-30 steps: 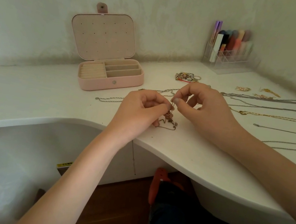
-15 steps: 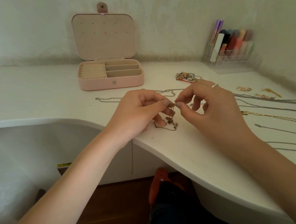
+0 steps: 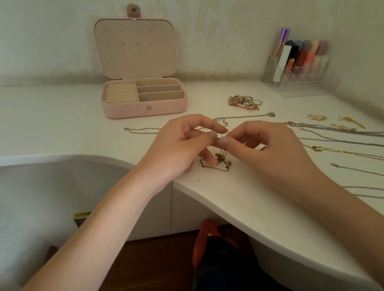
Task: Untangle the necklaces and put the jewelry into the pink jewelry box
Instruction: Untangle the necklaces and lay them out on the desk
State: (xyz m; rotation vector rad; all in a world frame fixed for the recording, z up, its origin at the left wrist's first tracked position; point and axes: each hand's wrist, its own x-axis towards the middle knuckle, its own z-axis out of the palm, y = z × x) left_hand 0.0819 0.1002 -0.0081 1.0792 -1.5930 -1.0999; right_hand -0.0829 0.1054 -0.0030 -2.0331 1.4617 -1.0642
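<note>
While both hands met just above the front edge of the white counter, the left hand pinched a thin dark chain between thumb and fingertips, and the right hand pinched the same chain from the other side, the 2 sets of fingertips almost touching. Below them the chain dropped to a small knot with a charm that lay on the counter, and a loose loop of it ran along the surface near the front edge. A further strand hung over the front edge below the left wrist; whether it belonged to the same chain could not be told.

Toward the back left of the counter, the pink jewelry box stood open, its lid upright against the wall, ring rolls at its left and 3 long compartments at its right. A silver rope necklace lay between the box and the hands. A small heap of rings and bracelets sat behind the hands. Several straightened necklaces lay side by side toward the right edge, with small gold pieces behind them. A clear cosmetics organizer stood in the back right corner.
</note>
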